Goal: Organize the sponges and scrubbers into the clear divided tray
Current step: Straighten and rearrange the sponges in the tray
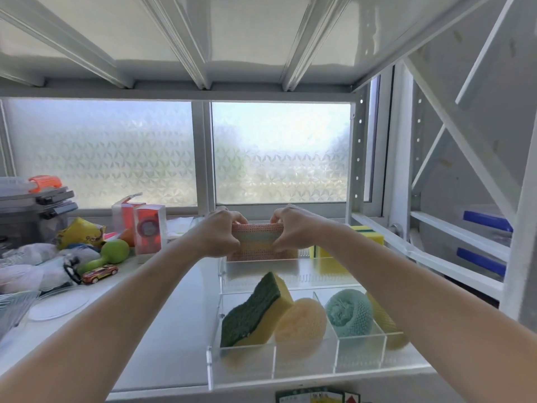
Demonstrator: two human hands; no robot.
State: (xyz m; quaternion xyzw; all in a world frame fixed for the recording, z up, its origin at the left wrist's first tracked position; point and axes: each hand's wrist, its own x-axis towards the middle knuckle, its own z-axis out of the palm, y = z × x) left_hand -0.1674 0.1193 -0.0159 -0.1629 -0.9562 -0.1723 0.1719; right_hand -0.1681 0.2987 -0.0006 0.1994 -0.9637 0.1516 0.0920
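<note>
Nearest the camera, the front rim of the clear divided tray (241, 370) is sitting almost at the edge of the surface (174, 330), so there is little room to pull it closer. Its front compartments are already holding a green-and-yellow sponge (255, 309) leaning on a pale yellow round scrubber (302, 321), then a teal mesh scrubber (348, 312) in the next cell, and a yellow mesh scrubber (383, 321) partly hidden behind the right forearm.

Further back, both arms are reaching over these cells. The left hand (220, 237) and right hand (293, 228) are each pinching one end of a pink and yellow knitted sponge (258, 242), fingers curled round its top edge, holding it upright over the far-left compartment. The step in hand looks like seating this sponge; the next move is probably calling for lowering it straight down between the back wall and the divider, since the fit appears snug.

Beside it, yellow sponges (369, 237) are standing at the tray's far right. To the left, clutter including a toy car (100, 273) is lying well apart, and the window sill is closing in just behind the hands
</note>
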